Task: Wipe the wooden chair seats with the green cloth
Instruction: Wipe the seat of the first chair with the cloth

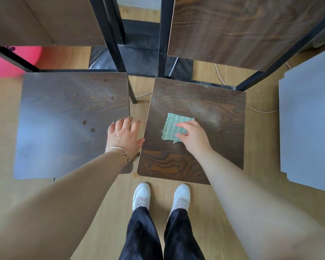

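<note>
Head view, looking down on two chairs set side by side. The green cloth (174,126) lies flat on the right seat (204,102), left of its middle and well in from every edge.

Progress: judged from the surfaces, the work is at an early to middle stage. The near part of the right seat shows dark, clear grain and looks wiped. A pale film of dust covers its far part and the patch just right of the cloth, so this seat is not finished. The left seat (64,109) carries several dark spots near its right edge and a dull haze, and it looks untouched. One seat remains in part and the other in full.

Hands: the right hand (194,137) rests on the near right corner of the cloth, with its fingers laid on top and pressing the cloth to the wood. The cloth is not bunched or lifted. The left hand (124,136) holds nothing. Its fingers are spread wide over the right edge of the left seat, and the thumb reaches across the gap to the left edge of the right seat, apparently steadying the chairs. A thin bracelet (118,150) circles the left wrist.
</note>
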Motion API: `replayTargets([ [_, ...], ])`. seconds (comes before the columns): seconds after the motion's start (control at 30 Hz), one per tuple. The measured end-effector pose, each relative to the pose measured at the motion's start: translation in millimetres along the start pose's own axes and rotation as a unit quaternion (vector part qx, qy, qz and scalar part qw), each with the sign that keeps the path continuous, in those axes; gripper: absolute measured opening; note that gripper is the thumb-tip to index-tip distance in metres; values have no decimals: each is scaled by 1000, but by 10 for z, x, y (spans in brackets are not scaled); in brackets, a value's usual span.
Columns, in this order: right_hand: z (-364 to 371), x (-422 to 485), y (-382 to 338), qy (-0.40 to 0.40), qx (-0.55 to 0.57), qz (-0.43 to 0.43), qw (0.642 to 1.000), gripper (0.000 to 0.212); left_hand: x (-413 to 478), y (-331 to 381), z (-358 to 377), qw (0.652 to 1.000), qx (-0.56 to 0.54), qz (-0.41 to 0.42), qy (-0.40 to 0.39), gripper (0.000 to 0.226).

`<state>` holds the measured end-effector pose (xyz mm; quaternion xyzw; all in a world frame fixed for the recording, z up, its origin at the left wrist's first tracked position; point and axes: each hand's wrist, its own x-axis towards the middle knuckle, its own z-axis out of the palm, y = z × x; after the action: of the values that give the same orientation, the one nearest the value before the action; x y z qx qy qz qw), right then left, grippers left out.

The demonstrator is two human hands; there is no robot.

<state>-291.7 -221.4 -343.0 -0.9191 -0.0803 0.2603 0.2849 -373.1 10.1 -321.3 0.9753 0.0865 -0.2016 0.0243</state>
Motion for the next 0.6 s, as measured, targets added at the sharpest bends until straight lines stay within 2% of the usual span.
replayTargets([
  [0.1,109,62,24,-12,-64,-31,997,43,26,-35,61,1000,-5,-10,-3,64],
  [0.2,223,108,39,26,-109,-70,991,36,65,-60,114,1000,-11,-12,-8,64],
  [0.33,291,229,-53,61,-61,-64,994,21,137,-125,145,1000,-18,-18,-7,63],
  [0.6,92,1113,-750,124,51,-36,990,24,446,-339,52,998,-32,-43,26,61],
])
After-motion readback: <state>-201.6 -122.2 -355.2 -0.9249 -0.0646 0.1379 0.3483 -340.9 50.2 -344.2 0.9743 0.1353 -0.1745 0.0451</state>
